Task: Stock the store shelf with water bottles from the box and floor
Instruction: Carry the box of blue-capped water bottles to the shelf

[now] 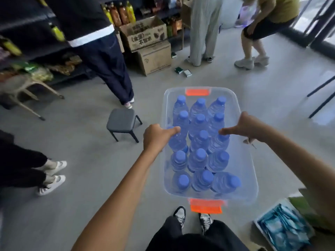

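The store shelf (25,31) fills the far left, its dark edges carrying coloured drink bottles and snack bags. Below it stands a pale chair (27,87), and at the left frame edge a seated person's white sneakers (52,178) reach onto the grey floor (90,178). A person in dark trousers (108,66) stands just beside the shelf, with 2 stacked cardboard boxes (150,46) behind. A small grey stool (123,120) stands near the left hand (155,136), with a strip of bare floor between them.

The left hand's grip is closed on the left long rim of the clear plastic box (253,178), thumb hooked inside over a bottle. The box has an orange latch at each short end and holds the water bottles (200,156), about 15, blue-capped, mostly upright in rows of 3. Its near edge hangs just ahead of the wearer's shoes (179,216). The right hand (248,127) grips the opposite long rim, thumb pointing inward.

Beyond the far edge the floor lies open up to 2 small packs (183,71). To the right stand 2 more people (262,33), then dark furniture legs (322,98). Blue packets (282,230) lie near the lower right corner.
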`<state>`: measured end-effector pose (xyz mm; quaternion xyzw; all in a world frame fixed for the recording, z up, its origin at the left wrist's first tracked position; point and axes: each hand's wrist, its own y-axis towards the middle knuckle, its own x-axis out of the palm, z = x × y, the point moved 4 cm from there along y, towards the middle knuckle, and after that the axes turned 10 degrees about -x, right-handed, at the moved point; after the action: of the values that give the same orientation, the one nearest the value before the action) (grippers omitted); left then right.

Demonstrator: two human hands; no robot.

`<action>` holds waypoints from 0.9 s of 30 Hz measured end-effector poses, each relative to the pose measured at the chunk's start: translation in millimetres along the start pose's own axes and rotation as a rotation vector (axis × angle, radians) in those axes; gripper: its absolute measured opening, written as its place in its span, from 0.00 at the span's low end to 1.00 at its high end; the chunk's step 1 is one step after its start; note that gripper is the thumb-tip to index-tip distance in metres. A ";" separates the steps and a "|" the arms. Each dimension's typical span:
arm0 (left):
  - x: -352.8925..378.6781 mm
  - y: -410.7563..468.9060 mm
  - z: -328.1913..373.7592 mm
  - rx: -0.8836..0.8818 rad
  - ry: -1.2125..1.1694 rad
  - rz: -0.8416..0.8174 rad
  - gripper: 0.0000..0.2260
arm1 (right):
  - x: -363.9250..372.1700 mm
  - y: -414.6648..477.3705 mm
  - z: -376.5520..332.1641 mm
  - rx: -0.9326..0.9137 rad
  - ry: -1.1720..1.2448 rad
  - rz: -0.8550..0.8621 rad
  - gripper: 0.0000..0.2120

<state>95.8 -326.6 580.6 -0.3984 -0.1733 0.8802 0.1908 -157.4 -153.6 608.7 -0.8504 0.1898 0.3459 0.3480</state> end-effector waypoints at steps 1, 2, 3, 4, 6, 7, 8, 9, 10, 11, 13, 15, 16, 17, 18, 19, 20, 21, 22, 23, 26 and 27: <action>-11.0 -1.1 -10.7 -0.035 -0.033 0.030 0.25 | 7.3 6.5 -13.6 -0.042 -0.008 -0.039 0.46; -21.6 -4.3 -21.8 -0.071 -0.068 0.069 0.24 | 13.7 12.1 -28.1 -0.086 -0.017 -0.071 0.47; -30.5 -9.2 -35.0 -0.110 -0.095 0.108 0.24 | 21.3 16.7 -43.3 -0.130 -0.031 -0.102 0.45; -40.0 -16.9 -48.7 -0.150 -0.121 0.150 0.24 | 28.9 18.7 -58.3 -0.173 -0.053 -0.127 0.43; -56.8 -32.0 -78.1 -0.231 -0.202 0.233 0.23 | 44.2 18.8 -89.7 -0.266 -0.115 -0.176 0.41; -64.4 -41.2 -93.7 -0.273 -0.237 0.273 0.22 | 54.4 19.1 -104.5 -0.311 -0.147 -0.215 0.42; -71.7 -51.4 -109.3 -0.314 -0.270 0.308 0.22 | 65.0 18.5 -119.8 -0.350 -0.178 -0.250 0.44; -79.5 -62.4 -123.8 -0.350 -0.304 0.341 0.22 | 75.2 15.0 -136.2 -0.395 -0.209 -0.280 0.44; -87.3 -72.9 -138.4 -0.382 -0.337 0.372 0.24 | 86.2 11.9 -152.3 -0.440 -0.243 -0.314 0.44; -94.1 -84.3 -154.3 -0.415 -0.373 0.404 0.26 | 98.5 6.5 -168.3 -0.493 -0.285 -0.344 0.44; -107.6 -110.1 -187.2 -0.481 -0.440 0.491 0.29 | 126.7 -7.5 -199.3 -0.579 -0.359 -0.404 0.45; -119.0 -138.6 -221.4 -0.547 -0.487 0.573 0.27 | 157.0 -26.7 -227.6 -0.659 -0.416 -0.454 0.45; -124.1 -152.9 -239.1 -0.578 -0.510 0.607 0.27 | 174.2 -37.0 -240.2 -0.694 -0.432 -0.492 0.45; -128.7 -167.0 -256.9 -0.609 -0.539 0.637 0.27 | 191.6 -48.7 -253.1 -0.732 -0.454 -0.525 0.47; -133.1 -182.2 -274.1 -0.640 -0.571 0.666 0.26 | 209.6 -61.4 -265.6 -0.774 -0.480 -0.557 0.49; -136.7 -198.6 -292.1 -0.671 -0.606 0.698 0.24 | 228.8 -73.9 -277.1 -0.823 -0.502 -0.589 0.53; -140.8 -216.0 -311.4 -0.701 -0.639 0.736 0.23 | 250.5 -86.8 -287.1 -0.866 -0.520 -0.618 0.56; -145.9 -233.2 -330.2 -0.729 -0.662 0.775 0.22 | 270.2 -104.5 -296.7 -0.901 -0.541 -0.638 0.58; -150.0 -250.4 -348.4 -0.756 -0.678 0.808 0.23 | 288.5 -125.5 -305.5 -0.923 -0.558 -0.658 0.58; -153.3 -268.7 -367.2 -0.781 -0.684 0.837 0.24 | 306.9 -149.0 -313.6 -0.945 -0.590 -0.676 0.55; -157.4 -330.4 -427.9 -0.858 -0.711 0.919 0.28 | 368.5 -221.2 -331.9 -1.021 -0.668 -0.753 0.45; -158.0 -351.3 -448.4 -0.879 -0.720 0.949 0.28 | 390.7 -243.4 -335.6 -1.049 -0.684 -0.788 0.45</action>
<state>605.8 -28.3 562.5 -0.1566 -0.3708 0.7938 -0.4560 401.9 -261.4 613.4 -0.7548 -0.4388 0.4864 0.0338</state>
